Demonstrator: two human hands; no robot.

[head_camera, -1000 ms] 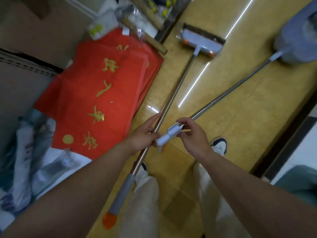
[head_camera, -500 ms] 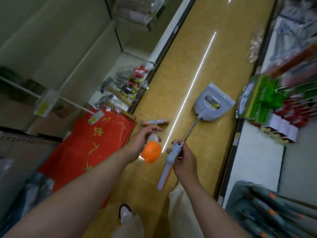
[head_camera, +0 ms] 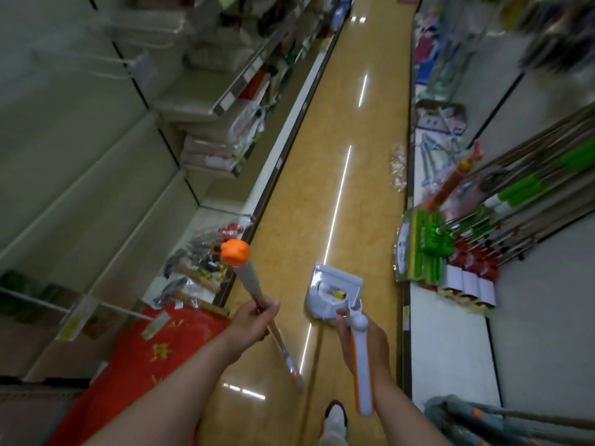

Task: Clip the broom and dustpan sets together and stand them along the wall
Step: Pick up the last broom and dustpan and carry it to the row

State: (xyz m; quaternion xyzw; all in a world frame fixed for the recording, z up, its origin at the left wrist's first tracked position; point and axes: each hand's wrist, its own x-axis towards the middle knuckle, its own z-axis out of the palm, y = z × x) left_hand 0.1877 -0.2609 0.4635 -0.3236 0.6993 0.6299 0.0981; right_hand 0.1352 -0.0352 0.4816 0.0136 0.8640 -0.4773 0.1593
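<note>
My left hand (head_camera: pixel 252 321) grips the metal pole of the broom (head_camera: pixel 248 278), which stands nearly upright with its grey grip and orange cap at the top; the brush head is out of sight. My right hand (head_camera: pixel 362 341) holds the white-and-orange handle (head_camera: pixel 362 375) of the dustpan (head_camera: pixel 331 292). The grey dustpan scoop hangs over the floor just beyond that hand. A white clip sits at the handle's upper end, between my fingers. The two poles are apart, about a hand's width from each other.
I stand in a narrow shop aisle with a yellow floor (head_camera: pixel 322 188). Shelves (head_camera: pixel 106 194) with hammers and a red mat (head_camera: pixel 145 358) run along the left. On the right lean green and red mops (head_camera: pixel 450 246), and more grey broom sets (head_camera: pixel 476 420) lie low.
The view has swung up from the floor to the aisle. Both poles were lifted from lying on the floor to nearly upright, the broom's orange cap rising highest.
</note>
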